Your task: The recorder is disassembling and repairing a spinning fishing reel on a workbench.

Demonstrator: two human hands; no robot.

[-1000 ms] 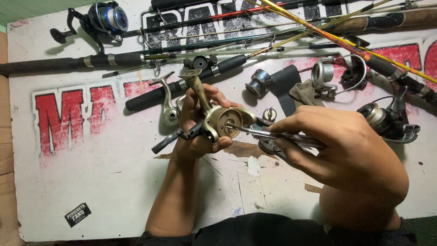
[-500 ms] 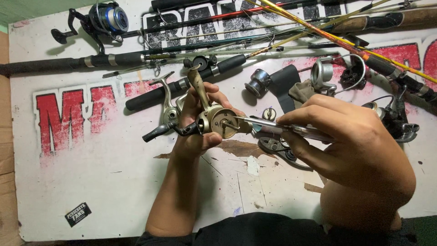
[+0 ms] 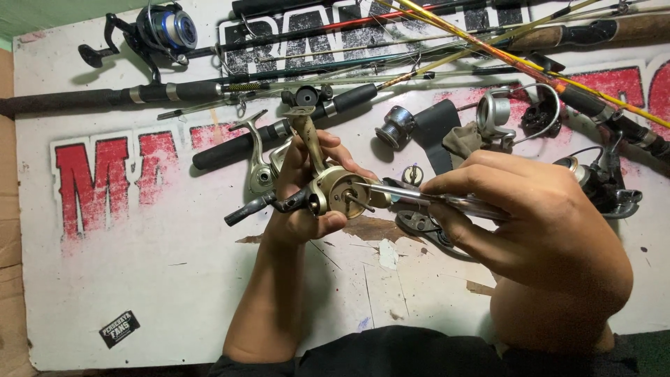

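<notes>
My left hand (image 3: 301, 183) grips a gold-coloured spinning reel body (image 3: 340, 194) with its foot pointing up and its black crank handle (image 3: 257, 204) sticking out to the left. The open side of the reel faces the camera, showing a round gear housing with a pin in the middle. My right hand (image 3: 534, 220) holds a slim metal tool (image 3: 436, 200), its tip resting against the right edge of the reel body. Both hands hover just above the white painted board (image 3: 139, 279).
Several fishing rods (image 3: 293, 84) lie across the far side of the board, one carrying a blue-spooled reel (image 3: 167, 29). Loose reel parts, a silver spool (image 3: 494, 112), a dark spool (image 3: 395, 128) and another reel (image 3: 600, 183), lie to the right. A bare reel frame (image 3: 259, 167) lies behind my left hand.
The reel has turned slightly in my left hand, and the crank handle has swung lower to the left. My right hand has brought the tool closer to the reel body.
</notes>
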